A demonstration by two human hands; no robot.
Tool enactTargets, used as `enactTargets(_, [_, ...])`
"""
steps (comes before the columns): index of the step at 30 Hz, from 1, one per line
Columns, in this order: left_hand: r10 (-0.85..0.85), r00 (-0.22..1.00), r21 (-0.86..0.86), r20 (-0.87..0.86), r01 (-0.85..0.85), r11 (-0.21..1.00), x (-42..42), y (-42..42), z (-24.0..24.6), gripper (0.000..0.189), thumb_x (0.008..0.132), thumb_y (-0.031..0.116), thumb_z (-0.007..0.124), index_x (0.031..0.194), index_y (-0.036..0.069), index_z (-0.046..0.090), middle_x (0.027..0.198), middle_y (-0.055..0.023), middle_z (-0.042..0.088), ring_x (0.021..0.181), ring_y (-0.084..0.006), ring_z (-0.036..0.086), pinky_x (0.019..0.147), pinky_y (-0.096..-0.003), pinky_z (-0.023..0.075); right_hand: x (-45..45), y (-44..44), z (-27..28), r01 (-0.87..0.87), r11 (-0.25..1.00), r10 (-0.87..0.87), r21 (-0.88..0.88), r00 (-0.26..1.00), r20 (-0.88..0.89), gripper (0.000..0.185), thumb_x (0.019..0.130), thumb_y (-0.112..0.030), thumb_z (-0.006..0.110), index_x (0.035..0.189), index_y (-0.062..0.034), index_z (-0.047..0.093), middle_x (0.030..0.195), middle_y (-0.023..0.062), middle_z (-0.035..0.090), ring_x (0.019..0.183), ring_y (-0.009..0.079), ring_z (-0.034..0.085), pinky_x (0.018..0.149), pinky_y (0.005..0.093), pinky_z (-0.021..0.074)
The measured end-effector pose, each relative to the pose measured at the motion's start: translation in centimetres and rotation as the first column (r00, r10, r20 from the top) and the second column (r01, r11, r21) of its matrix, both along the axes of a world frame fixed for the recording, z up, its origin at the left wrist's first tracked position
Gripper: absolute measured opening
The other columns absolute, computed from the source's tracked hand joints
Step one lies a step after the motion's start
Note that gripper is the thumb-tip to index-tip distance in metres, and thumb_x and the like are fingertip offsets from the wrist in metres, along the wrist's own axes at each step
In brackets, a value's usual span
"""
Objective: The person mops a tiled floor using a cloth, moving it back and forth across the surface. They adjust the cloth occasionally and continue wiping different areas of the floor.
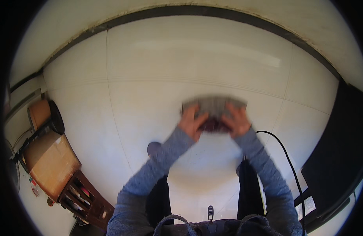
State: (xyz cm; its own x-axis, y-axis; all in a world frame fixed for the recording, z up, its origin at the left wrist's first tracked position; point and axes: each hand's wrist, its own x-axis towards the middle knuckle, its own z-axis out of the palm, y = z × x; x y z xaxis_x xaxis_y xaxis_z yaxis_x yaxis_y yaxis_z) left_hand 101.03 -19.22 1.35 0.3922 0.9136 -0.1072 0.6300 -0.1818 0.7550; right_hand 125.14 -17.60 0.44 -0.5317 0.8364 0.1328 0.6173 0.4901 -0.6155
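Note:
A grey, roughly rectangular bundle [213, 103], probably folded cloth, is in front of me, with a dark maroon part [212, 124] showing on its near side. Motion blurs it, so its exact kind is unclear. My left hand [191, 122] is on its left end and my right hand [238, 120] on its right end, fingers spread over the grey surface and thumbs pointing inward. Both hands appear to grip it. Whether it touches the floor below cannot be made out.
Pale floor tiles [158, 59] reach to a dark skirting strip [193, 10] at the wall. A worn wooden cabinet [52, 159] with open shelves stands left. A black piece of furniture [326, 165] lies right. A black cable [283, 144] curves past my right arm.

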Motion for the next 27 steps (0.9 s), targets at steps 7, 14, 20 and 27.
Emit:
enactTargets(7, [0.150, 0.880, 0.212, -0.451, -0.058, 0.976, 6.6, 29.6, -5.2, 0.053, 0.064, 0.013, 0.072, 0.115, 0.021, 0.057, 0.120, -0.0211, 0.049, 0.108, -0.0370, 0.050, 0.091, -0.0423, 0.0447, 1.0, 28.6, -2.2, 0.100, 0.995, -0.101, 0.024, 0.913, 0.395, 0.046, 0.065, -0.031, 0.075, 0.105, -0.0120, 0.064, 0.124, 0.0065, 0.048, 0.104, 0.0318, 0.048, 0.089, 0.0404, 0.0453])
enactTargets(14, [0.110, 0.963, 0.313, -0.245, -0.029, 0.949, 5.3, 24.4, -8.8, 0.051, 0.066, 0.005, 0.067, 0.115, 0.018, 0.058, 0.120, -0.0242, 0.047, 0.111, -0.0403, 0.047, 0.092, -0.0431, 0.0431, 2.0, 22.6, -6.7, 0.223, 0.970, -0.233, 0.096, 0.966, 0.115, 0.047, 0.066, -0.033, 0.074, 0.108, -0.0167, 0.062, 0.124, 0.0058, 0.045, 0.113, 0.0381, 0.037, 0.093, 0.0429, 0.0422])
enactTargets(20, [-0.011, 0.989, 0.124, -0.151, 0.030, 0.992, 3.4, 2.8, -8.0, 0.040, 0.067, 0.009, 0.069, 0.106, 0.010, 0.063, 0.116, -0.0297, 0.048, 0.105, -0.0438, 0.049, 0.088, -0.0463, 0.0442, 0.8, 0.1, -4.9, 0.216, 0.945, -0.162, -0.245, 0.961, 0.222, 0.043, 0.062, -0.011, 0.071, 0.105, -0.0136, 0.062, 0.120, 0.0120, 0.050, 0.104, 0.0438, 0.045, 0.074, 0.0446, 0.0516])
enactTargets(27, [-0.214, 0.975, -0.683, -0.067, 0.112, 0.722, 2.5, -15.3, -1.6, 0.047, 0.059, 0.006, 0.070, 0.106, 0.010, 0.062, 0.111, -0.0243, 0.046, 0.103, -0.0408, 0.050, 0.086, -0.0440, 0.0458, 1.3, -15.6, -1.6, -0.068, 0.862, 0.073, -0.502, 0.997, -0.010, 0.035, 0.062, -0.012, 0.069, 0.096, -0.0090, 0.064, 0.110, 0.0120, 0.052, 0.092, 0.0344, 0.049, 0.068, 0.0383, 0.0522])
